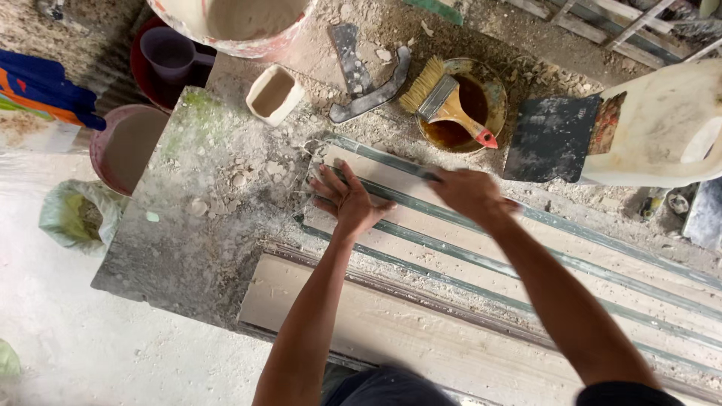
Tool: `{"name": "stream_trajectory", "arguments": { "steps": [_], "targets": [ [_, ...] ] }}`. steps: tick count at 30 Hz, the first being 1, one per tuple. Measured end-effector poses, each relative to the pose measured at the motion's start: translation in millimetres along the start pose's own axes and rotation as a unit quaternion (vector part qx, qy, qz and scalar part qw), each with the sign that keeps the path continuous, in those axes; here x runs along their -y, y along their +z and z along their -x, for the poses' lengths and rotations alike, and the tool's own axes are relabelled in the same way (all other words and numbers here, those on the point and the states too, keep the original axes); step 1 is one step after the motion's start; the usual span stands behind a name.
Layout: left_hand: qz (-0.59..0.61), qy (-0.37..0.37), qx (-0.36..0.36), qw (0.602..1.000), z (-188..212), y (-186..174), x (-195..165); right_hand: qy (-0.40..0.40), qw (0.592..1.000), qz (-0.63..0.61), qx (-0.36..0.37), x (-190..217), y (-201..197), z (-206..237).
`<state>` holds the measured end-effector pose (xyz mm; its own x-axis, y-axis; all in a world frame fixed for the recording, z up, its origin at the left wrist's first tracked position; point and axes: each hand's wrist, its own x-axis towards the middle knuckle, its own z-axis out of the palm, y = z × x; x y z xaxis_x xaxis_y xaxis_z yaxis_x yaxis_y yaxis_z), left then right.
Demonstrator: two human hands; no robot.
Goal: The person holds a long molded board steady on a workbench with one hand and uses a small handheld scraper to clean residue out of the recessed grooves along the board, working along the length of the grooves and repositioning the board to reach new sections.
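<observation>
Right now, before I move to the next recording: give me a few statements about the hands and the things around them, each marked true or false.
1. The left hand lies flat, fingers spread, on the long pale strip. True.
2. The paintbrush rests across a round bowl of brown liquid. True.
3. The right hand holds the paintbrush. False: it presses on the strip, apart from the brush.
4. The small square cup lies on the strip. False: it stands on the dusty bench beyond it.

A crumpled green plastic bag (79, 214) lies on the floor, left.
</observation>
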<state>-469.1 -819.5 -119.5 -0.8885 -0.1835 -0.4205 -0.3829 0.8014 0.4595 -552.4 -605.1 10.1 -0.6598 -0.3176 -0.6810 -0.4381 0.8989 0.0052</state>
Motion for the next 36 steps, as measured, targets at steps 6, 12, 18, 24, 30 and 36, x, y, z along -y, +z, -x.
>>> {"name": "stream_trajectory", "arguments": {
  "steps": [6, 12, 18, 24, 30, 36],
  "targets": [
    [-0.003, -0.045, 0.067, 0.997, -5, -2, -4, 0.012, 0.991, -0.134, -0.01, -2, -12, -26],
    [0.033, 0.193, -0.252, 0.948, -14, 3, 4, -0.146, 0.986, 0.043, -0.061, 136, -86, -118],
    [0.007, -0.036, 0.048, 0.998, 0, 1, -1, -0.168, 0.96, -0.023, -0.221, 64, -20, -54],
    [-0.017, -0.014, 0.036, 0.999, 5, 4, -1, 0.118, 0.98, -0.147, 0.071, -77, 41, 57],
    [0.028, 0.013, -0.013, 0.999, 2, 13, 12, -0.063, 0.979, -0.17, -0.097, 1, 40, -17],
    [-0.107, 0.257, -0.126, 0.952, -10, -17, -5, -0.154, 0.925, -0.09, -0.335, 43, 81, 19]
  ]
}}
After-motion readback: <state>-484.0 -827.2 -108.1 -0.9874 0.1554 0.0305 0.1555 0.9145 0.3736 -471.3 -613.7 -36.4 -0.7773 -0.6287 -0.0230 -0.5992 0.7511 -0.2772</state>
